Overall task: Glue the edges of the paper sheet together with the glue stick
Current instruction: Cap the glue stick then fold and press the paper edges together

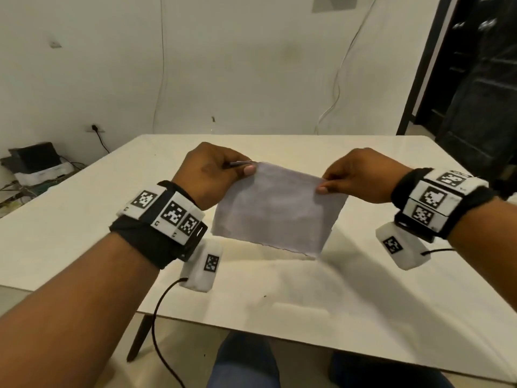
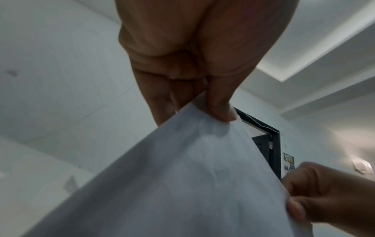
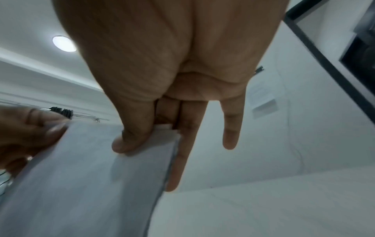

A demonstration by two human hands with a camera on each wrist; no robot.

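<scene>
Paper sheet: one paper sheet [image 1: 275, 208], seemingly folded double, hung in the air above the table [image 1: 363, 303], well apart from its surface, between the two hands.
Left hand: the left hand [image 1: 212, 175] pinched the sheet's far-left corner, thumb on the near face and fingers curled behind; a thin dark sliver showed at its fingertips, too small to name.
Right hand: the right hand [image 1: 355, 177] pinched the far-right corner, thumb [image 3: 129, 141] pressed flat on the near face; two fingers hung straight down behind the right edge, off the paper.
Glue stick: none could be made out in any view, so where it was I could not tell.
Risk, layers: the right wrist view showed two layers at the right edge; held only at the top corners, the lower edges could have slid out of line or gaped before any glue set.
Risk, pull: drawing the hands apart could have torn or creased the thin sheet at the pinch points.
Risk, drop: freeing one hand to fetch glue would have left the sheet swinging from one corner.
Count: one sheet, two hands, one table, two wrist bands, no glue stick seen.
</scene>
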